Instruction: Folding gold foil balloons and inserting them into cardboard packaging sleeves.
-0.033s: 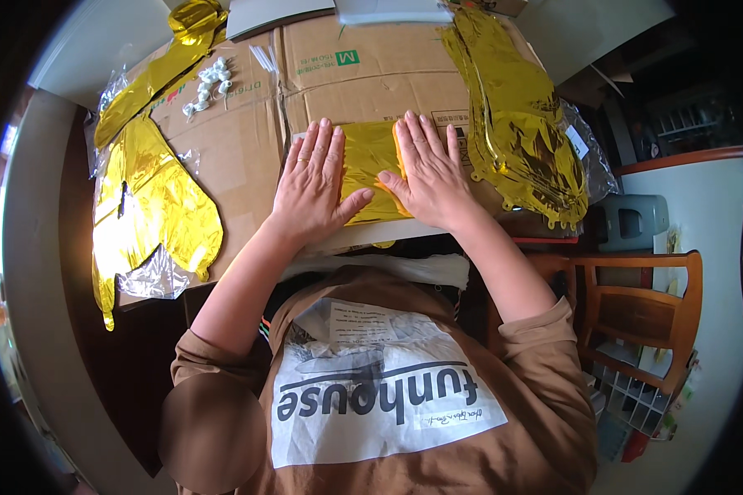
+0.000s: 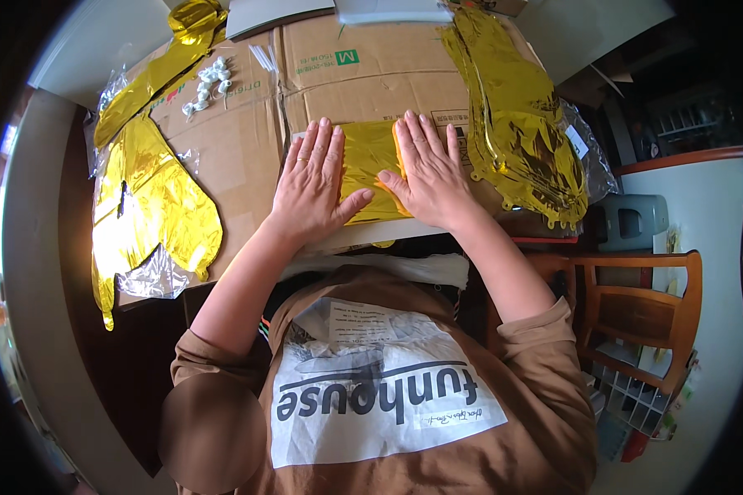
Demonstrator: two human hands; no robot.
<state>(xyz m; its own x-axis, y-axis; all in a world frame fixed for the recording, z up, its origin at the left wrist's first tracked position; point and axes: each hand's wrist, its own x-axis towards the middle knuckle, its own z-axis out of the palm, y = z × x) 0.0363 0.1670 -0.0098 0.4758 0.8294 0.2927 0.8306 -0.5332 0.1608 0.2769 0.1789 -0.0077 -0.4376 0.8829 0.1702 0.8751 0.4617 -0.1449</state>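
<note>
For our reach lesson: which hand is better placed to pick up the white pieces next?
Likely the left hand: flat and nearer the white pieces, while the right hand rests at the right edge of the folded gold foil.

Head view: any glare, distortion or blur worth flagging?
Head view: glare washes out part of the left-side gold foil piece; the cardboard creases bow, fisheye-style; left hand and right hand look sharp, no motion blur; a round patch at lower left is smoothed out.
</note>
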